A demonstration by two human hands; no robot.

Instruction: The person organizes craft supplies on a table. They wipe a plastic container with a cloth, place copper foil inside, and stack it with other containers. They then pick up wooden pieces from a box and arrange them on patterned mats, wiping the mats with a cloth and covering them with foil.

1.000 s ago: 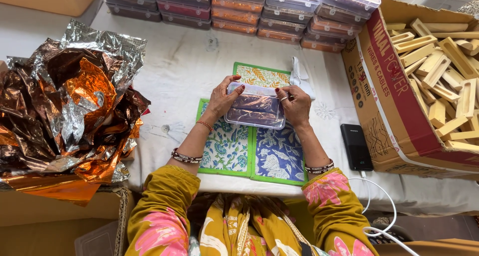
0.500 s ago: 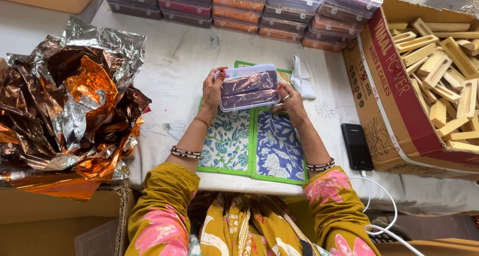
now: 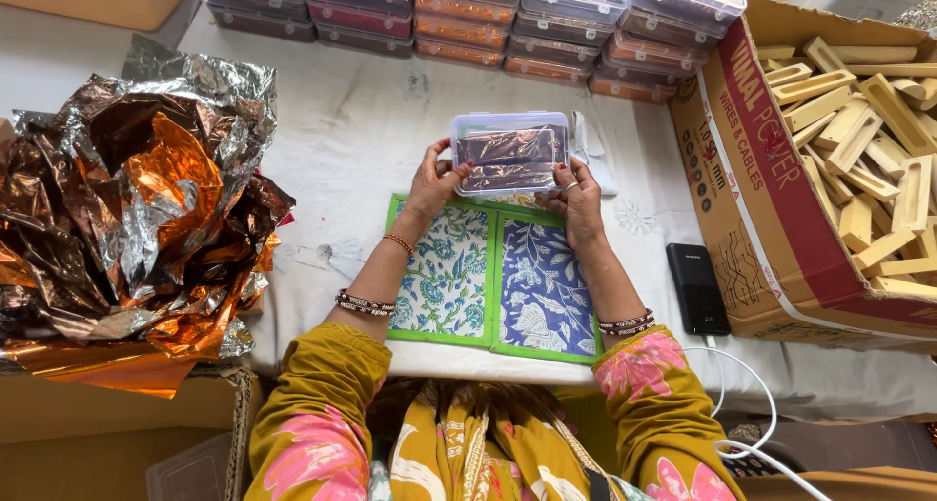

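Far edge of the white cloth-covered table point(image 3: 351, 140): a row of stacked clear lidded boxes point(image 3: 508, 18) with red, orange and dark contents. Left: a heap of crumpled silver and copper foil sheets point(image 3: 137, 208) overhanging a cardboard carton point(image 3: 117, 433); right: an open cardboard box point(image 3: 781, 208) filled with pale wooden blocks point(image 3: 864, 160). Near centre: a green-bordered floral printed mat point(image 3: 493, 281) in two panels, with a black power bank point(image 3: 697, 288) and white cable point(image 3: 752, 413) just right of it.

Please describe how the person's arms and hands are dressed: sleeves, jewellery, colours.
Both arms wear mustard-yellow sleeves with large pink flowers. The left hand has a thin red thread and a dark beaded bracelet on its wrist. The right hand wears a finger ring and a similar beaded bracelet.
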